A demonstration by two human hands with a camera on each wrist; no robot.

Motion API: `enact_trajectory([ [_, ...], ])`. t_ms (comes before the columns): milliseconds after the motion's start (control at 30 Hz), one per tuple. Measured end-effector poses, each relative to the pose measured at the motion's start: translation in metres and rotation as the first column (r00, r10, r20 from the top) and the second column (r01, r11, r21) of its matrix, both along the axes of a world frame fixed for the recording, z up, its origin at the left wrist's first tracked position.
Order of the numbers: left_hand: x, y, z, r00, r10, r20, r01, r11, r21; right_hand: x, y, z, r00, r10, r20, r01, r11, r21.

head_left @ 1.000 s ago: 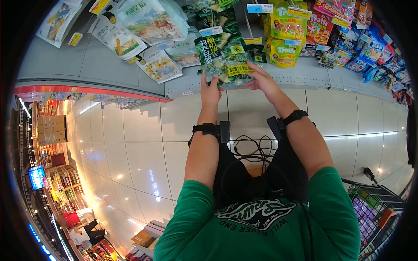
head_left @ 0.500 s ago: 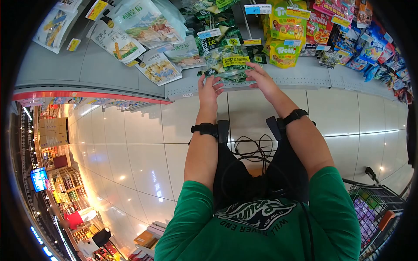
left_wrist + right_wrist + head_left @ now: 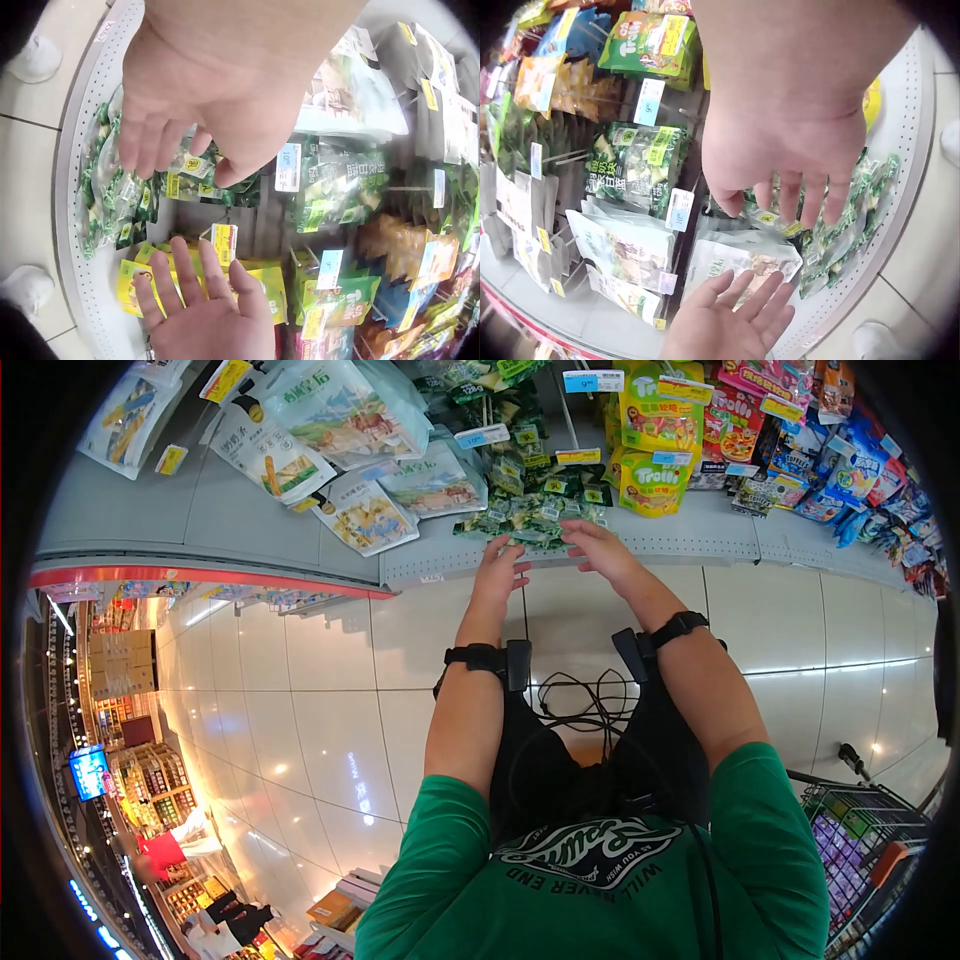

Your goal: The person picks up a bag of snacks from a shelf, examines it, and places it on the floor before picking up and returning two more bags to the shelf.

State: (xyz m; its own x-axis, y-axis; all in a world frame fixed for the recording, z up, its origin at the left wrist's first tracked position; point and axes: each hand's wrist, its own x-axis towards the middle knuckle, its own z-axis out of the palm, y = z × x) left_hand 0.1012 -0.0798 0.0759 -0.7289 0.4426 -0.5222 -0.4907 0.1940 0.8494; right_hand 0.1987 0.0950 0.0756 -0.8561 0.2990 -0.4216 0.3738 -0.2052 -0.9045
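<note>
Several green snack bags [image 3: 535, 520] with yellow labels lie at the front of the lowest shelf, their clear edges toward the person. The left hand [image 3: 497, 572] is just in front of them, fingers loosely bent and holding nothing. Close to its right, the right hand [image 3: 605, 552] has its fingertips at the bags' near edge, also without a grip. In the left wrist view the same green bags [image 3: 196, 166] show behind the left hand [image 3: 202, 105]. The right wrist view has the bags [image 3: 859, 225] beyond the drooping fingers of the right hand [image 3: 784, 161].
Pale snack pouches [image 3: 340, 410] hang and lie on the left. Yellow gummy bags [image 3: 652, 482] hang on the right, with price tags [image 3: 593, 381] above. The perforated shelf edge [image 3: 720, 540] runs along the front. A shopping cart [image 3: 860, 840] stands behind on the right.
A second ago both hands held a large green bag by its lower edge. They have let go, and its printed front no longer faces up. The left hand has moved slightly right.
</note>
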Motion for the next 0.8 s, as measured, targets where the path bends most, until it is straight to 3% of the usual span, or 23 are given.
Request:
enact_trajectory([
  [667,0.035,-0.010,-0.025,0.963,-0.257,-0.083,0.240,0.955,-0.174,0.030,-0.015,-0.015,0.983,0.159,0.091,-0.162,0.987,0.024],
  [733,0.040,-0.013,-0.028,0.857,-0.444,-0.261,0.327,0.861,-0.390,0.033,-0.017,-0.016,0.982,0.162,0.093,-0.165,0.986,0.022],
  [800,0.050,-0.017,-0.025,0.803,-0.527,-0.279,0.364,0.804,-0.471,0.035,-0.019,-0.016,0.982,0.166,0.093,-0.169,0.985,0.021],
])
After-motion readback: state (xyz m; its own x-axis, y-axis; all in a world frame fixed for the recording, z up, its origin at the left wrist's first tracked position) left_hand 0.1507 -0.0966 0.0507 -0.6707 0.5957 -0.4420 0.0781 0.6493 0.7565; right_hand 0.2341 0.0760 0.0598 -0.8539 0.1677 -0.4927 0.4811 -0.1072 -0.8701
